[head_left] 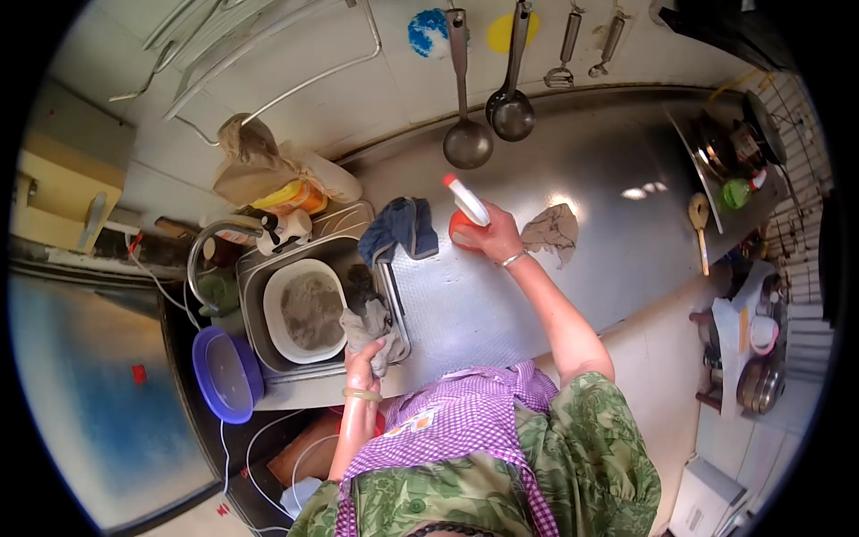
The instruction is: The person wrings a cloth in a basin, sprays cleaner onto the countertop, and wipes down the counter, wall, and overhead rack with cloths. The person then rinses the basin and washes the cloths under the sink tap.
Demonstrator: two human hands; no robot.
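Note:
My right hand (492,235) is wrapped round a red spray bottle (467,202) with a white and red head, held over the steel counter. Just right of it a crumpled beige cloth (552,233) lies on the counter. At the sink's front right corner my left hand (362,362) grips a wet grey cloth (371,329). Beside that cloth, in the sink (258,333), stands a white basin (277,337) with murky water. A dark blue cloth (398,230) is draped at the sink's back right corner.
Ladles (468,145) and peelers hang on the back wall. A faucet (199,259) arches at the sink's left, above a purple basin (224,374). Bags and bottles stand behind the sink. At the right are a wooden spoon (702,234), a green bottle (737,193) and pans.

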